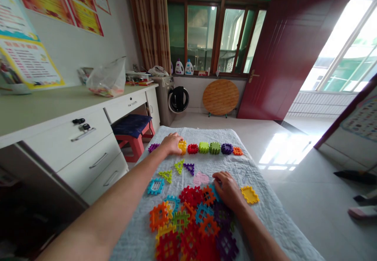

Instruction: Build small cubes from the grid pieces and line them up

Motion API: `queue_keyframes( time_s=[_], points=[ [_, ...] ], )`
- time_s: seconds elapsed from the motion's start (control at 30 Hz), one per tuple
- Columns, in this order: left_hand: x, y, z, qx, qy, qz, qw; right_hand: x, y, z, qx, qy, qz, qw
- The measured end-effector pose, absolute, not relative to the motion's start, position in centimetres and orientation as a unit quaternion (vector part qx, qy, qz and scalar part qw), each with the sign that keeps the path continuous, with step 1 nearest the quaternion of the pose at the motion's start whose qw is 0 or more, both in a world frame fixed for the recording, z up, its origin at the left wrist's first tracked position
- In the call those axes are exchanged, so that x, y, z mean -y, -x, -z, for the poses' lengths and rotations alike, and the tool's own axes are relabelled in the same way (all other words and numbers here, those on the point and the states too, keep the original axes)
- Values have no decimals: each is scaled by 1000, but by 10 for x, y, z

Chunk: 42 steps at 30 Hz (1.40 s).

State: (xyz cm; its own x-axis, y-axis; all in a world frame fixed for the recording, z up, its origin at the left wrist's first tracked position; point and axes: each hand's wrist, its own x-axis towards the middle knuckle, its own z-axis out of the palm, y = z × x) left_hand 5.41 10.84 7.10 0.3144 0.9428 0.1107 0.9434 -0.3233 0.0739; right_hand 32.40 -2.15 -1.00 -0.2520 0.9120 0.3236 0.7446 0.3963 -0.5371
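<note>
Left hand [171, 143] fingers curl round the yellow block [183, 146] at their tips; right hand [228, 189] rests slack-fingered on the tile pile [188, 221].

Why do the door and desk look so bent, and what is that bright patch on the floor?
Head view: the wide lens bows the red door and the desk toward the edges; the window is blown out white, and sunlight glares off the floor; the left hand and right hand look sharp.
</note>
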Motion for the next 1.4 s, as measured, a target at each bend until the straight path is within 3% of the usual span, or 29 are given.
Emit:
queue_keyframes(
  time_s=[0.33, 0.67, 0.83, 0.93, 1.13, 1.4],
  points=[
    [-139, -55, -53, 595, 803, -6, -24, 22, -324, 9, 773, 535, -152, 306],
    [-136, -55, -53, 594, 804, 12, -18, 23, -323, 7, 776, 535, -142, 302],
    [-80, -58, -73, 552, 832, 54, -12, 23, -328, 3, 785, 518, -147, 307],
    [-10, -58, -75, 462, 880, 93, -64, 29, -331, -5, 808, 494, -174, 269],
    [118, -62, -32, 466, 868, 73, -155, 44, -322, -10, 844, 466, -184, 192],
    [113, -78, -8, 478, 866, 86, -115, 33, -314, 4, 829, 487, -149, 233]
  ],
)
